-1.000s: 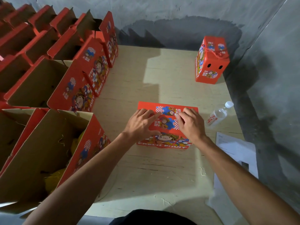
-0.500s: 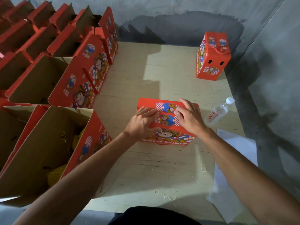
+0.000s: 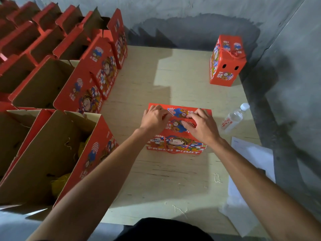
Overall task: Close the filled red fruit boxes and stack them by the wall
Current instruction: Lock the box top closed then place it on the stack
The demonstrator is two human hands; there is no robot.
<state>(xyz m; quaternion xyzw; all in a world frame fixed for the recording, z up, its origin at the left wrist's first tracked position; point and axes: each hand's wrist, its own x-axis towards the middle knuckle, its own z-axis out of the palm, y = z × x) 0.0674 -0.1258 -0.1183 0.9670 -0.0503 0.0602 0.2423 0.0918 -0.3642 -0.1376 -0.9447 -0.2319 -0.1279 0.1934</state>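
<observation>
Two hands — left hand, right hand — fingers curled, pinching the red box top flaps; best pressed flat, edges aligned, before stacking.

Off to the right, a clear plastic water bottle with a white cap lies on its side on the pale plywood table. Just nearer, white paper sheets hang over the table's right edge, beside the grey concrete wall.
</observation>
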